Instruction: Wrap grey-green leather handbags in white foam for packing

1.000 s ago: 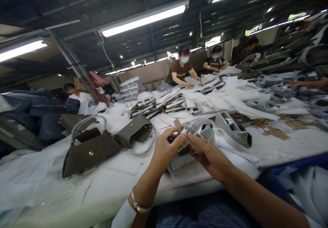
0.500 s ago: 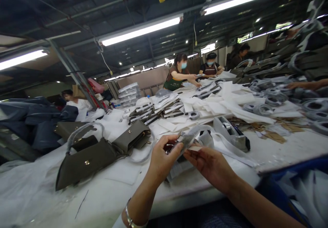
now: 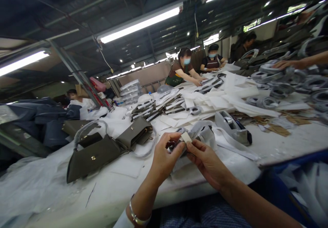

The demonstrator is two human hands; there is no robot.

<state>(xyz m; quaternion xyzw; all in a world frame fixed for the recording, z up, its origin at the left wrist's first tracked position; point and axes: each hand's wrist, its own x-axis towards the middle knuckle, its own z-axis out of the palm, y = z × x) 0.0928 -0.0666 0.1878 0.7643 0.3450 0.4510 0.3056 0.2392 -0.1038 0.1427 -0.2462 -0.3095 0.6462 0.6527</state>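
Observation:
My left hand (image 3: 165, 154) is closed around part of a grey strap wrapped in clear film (image 3: 201, 127), just above the table's front edge. With thumb and fingers, my right hand (image 3: 207, 161) pinches a small cream-coloured piece (image 3: 186, 138), which looks like tape or paper. That piece lies against the wrapped strap, between the fingertips of both hands. Behind my right hand, a grey tape dispenser (image 3: 228, 125) rests on the table. Olive-brown handbags (image 3: 94, 158) with gold clasps lie to the left, one with its wrapped handle raised.
White foam sheets (image 3: 212, 101) and stacked wrapped pieces (image 3: 164, 103) cover the middle of the table (image 3: 276, 149). Coiled wrapped straps (image 3: 279, 93) are heaped at right, where another person's hand (image 3: 284, 64) reaches in. A blue-lined bin (image 3: 276, 183) stands at lower right. Co-workers (image 3: 184, 69) work across the table.
The cream piece has turned up flat against the strap, with my right fingertips closer to my left. The view has shifted slightly. A co-worker opposite has lowered their hands onto the stack.

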